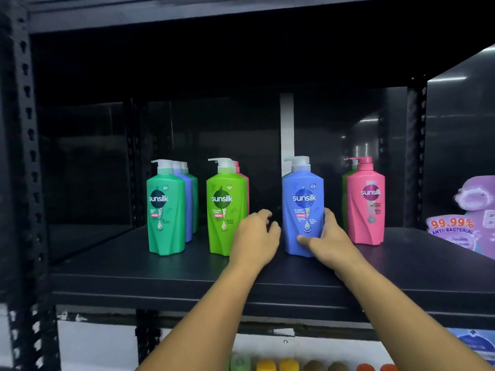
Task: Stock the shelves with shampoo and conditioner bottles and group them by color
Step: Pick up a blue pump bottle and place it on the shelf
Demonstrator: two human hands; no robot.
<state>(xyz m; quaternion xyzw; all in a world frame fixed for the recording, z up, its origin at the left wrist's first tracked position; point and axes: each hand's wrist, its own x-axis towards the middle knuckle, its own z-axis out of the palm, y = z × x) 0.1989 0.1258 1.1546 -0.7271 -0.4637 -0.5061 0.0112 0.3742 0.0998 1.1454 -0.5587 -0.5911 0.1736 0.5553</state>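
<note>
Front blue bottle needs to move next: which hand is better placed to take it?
Right. The right hand grips the blue bottle low down, thumb across its front; the left hand sits beside it, holding nothing.

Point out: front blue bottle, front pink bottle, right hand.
front blue bottle (304, 198), head view, on the logo of its label.
front pink bottle (366, 210), head view, on the middle of its body.
right hand (330, 238), head view, on the back of the hand.
</note>
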